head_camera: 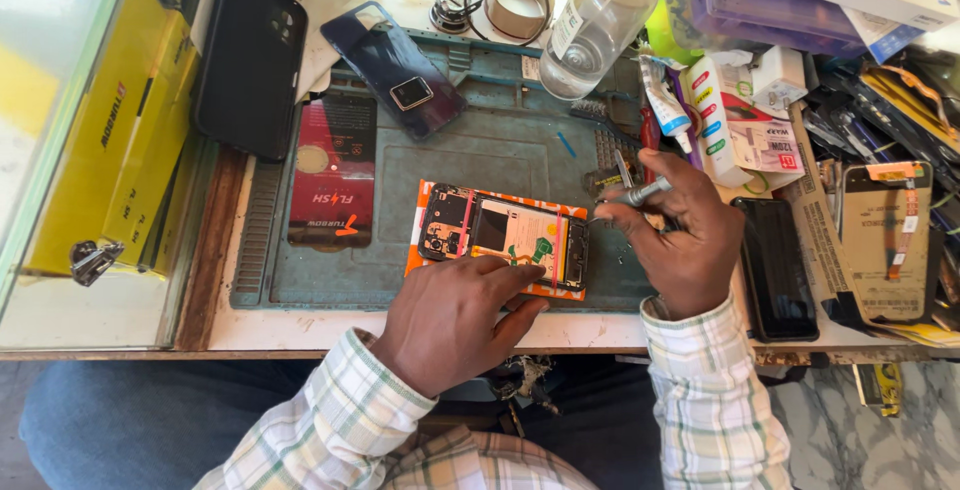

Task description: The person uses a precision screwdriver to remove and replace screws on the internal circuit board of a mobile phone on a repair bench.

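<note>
The person's left hand [450, 320] lies flat, fingers stretched and together, pressing on the near edge of an opened phone [505, 237] with its back removed. It grips nothing; it only pins the phone down. The phone lies lengthwise on an orange card [418, 250], which rests on a blue-green work mat [330, 280] in the middle of the counter [300, 328].

The right hand [680, 235] is curled closed around a thin metal tool [640, 195], held between thumb and fingers. The tool's tip points left toward the phone's right end, just beside it; whether it touches cannot be told.

On the mat's far left corner lies a dark blue phone back cover [395, 70], and left of the opened phone sits a red and black flat packet [333, 172]. A black phone case [250, 55] lies tilted past the mat's left edge, next to yellow boxes [120, 130]. A clear plastic bottle [595, 25] leans at the mat's far side, with a roll of tape [517, 10] near it. Right of the right hand lies a black phone [775, 270], screen up, beside a heap of small boxes, tubes and parts. Both arms wear checked shirt sleeves [700, 400].
</note>
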